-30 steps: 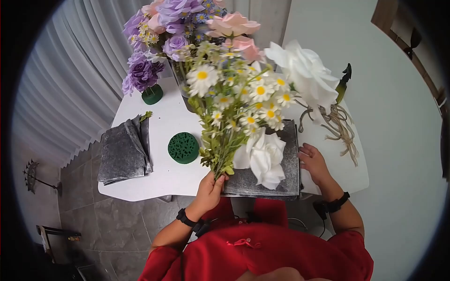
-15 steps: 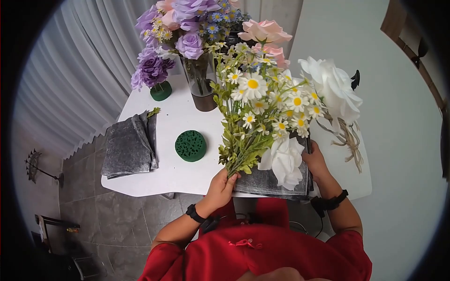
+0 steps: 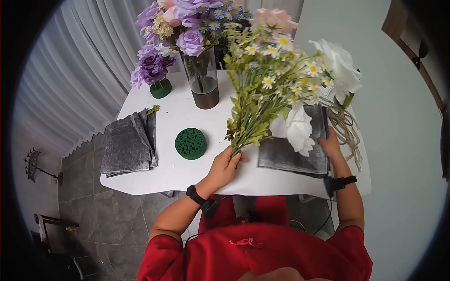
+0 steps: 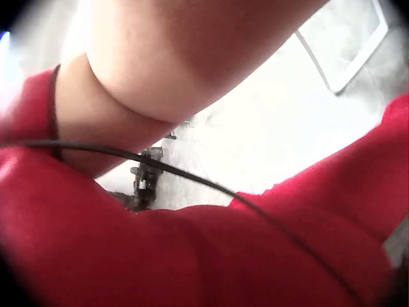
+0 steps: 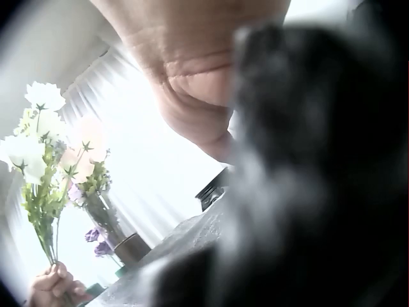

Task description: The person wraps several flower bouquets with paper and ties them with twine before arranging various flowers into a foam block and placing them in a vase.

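My left hand (image 3: 225,167) grips the lower stems of a bouquet of artificial flowers (image 3: 253,108) above the table's front part. The bouquet has small daisies (image 3: 313,69), green leaves, a pink rose (image 3: 274,19) and white roses (image 3: 300,129) leaning right. In the right wrist view the same hand (image 5: 56,286) shows round the stems. My right hand (image 3: 331,144) holds the right edge of a stack of dark grey sheets (image 3: 293,159), its fingers partly hidden there. The stack's blurred dark edge (image 5: 307,160) fills much of the right wrist view. The left wrist view shows only arm and red clothing.
A round green foam block (image 3: 191,144) sits mid-table. Another stack of grey sheets (image 3: 126,145) lies left. Behind stand a vase (image 3: 206,89) of purple, pink and blue flowers and a small foam base (image 3: 161,88) with purple flowers. Twine (image 3: 349,131) lies at the right.
The right hand and the grey stack have moved right and away from the front edge. The left hand has carried the bouquet right and farther over the table.
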Available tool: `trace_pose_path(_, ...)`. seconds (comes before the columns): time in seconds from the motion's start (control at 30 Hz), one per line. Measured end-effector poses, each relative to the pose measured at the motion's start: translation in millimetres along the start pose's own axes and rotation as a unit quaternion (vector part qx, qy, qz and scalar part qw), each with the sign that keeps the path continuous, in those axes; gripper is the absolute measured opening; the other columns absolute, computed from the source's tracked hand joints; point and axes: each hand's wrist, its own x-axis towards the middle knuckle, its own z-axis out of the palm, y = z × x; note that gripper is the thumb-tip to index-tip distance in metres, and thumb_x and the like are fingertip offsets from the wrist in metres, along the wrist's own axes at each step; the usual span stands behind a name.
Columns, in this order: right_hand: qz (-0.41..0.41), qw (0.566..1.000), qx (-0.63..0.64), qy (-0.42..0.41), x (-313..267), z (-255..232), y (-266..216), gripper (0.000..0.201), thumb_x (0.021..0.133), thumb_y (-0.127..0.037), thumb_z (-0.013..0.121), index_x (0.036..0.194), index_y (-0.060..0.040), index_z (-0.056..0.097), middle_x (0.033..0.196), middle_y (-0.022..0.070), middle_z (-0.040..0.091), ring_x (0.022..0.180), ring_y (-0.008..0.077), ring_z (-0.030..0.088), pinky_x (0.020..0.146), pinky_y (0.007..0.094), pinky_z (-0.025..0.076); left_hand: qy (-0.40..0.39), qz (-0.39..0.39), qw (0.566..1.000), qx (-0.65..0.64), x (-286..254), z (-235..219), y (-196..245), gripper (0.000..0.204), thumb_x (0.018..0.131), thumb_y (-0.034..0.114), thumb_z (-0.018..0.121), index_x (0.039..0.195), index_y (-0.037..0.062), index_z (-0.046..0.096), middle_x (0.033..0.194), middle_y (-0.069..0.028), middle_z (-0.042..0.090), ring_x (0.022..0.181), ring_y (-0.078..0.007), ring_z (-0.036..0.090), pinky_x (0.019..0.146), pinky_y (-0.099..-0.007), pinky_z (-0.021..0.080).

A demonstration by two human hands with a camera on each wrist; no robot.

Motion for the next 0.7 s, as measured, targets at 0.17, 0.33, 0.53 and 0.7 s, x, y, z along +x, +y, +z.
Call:
trace_pose_path(0.17,-0.178,0.9,-0.327,0.227,1.8,-31.1,-0.2,0.064,0.074,-0.003,0.065,0.133,0.0001,0.043,0.122,0.0186,0.057,0.107,0.0261,0.058,0.092,0.0342,0.045,-0.045,-0.054,0.998,-0.002,4.6,-7.9,10.8,0.02,0.1,0.019,0.046,0.099,0.002,0.055,0.072,-0.0027,0.057,0.065,-0.0111,0.053,0.064,-0.0265,0.045)
trace_pose_path(0.33,-0.178,0.981,0.015,-0.071,-38.7,38.3,-66.8,0.051,0.08,-0.005,0.066,0.128,-0.0008,0.049,0.122,0.0125,0.058,0.108,0.0189,0.058,0.093,0.0327,0.045,-0.05,0.044,0.998,0.001,14.9,4.6,3.4,0.023,0.1,0.024,0.045,0.098,0.0042,0.056,0.074,0.0003,0.052,0.068,-0.0086,0.048,0.064,-0.0241,0.041)
trace_pose_path(0.53,-0.134,0.939,0.165,-0.269,-45.2,133.6,-101.5,0.04,0.088,-0.02,0.068,0.122,-0.0008,0.057,0.119,0.0101,0.061,0.112,0.0181,0.055,0.097,0.0321,0.043,-0.215,-0.064,0.959,-0.173,33.6,-3.2,9.1,0.03,0.101,0.033,0.045,0.093,0.0063,0.057,0.064,0.0061,0.041,0.054,-0.0048,0.033,0.05,-0.0222,0.029)
trace_pose_path(0.7,-0.355,0.918,0.042,-0.171,-39.2,157.3,-110.1,0.041,0.085,-0.015,0.071,0.121,0.0001,0.057,0.121,0.0073,0.062,0.113,0.0184,0.057,0.093,0.0321,0.046,-0.199,-0.024,0.963,-0.182,22.5,-22.8,16.3,0.034,0.101,0.034,0.046,0.097,0.0046,0.061,0.06,0.0057,0.04,0.052,-0.0051,0.032,0.048,-0.0224,0.027)
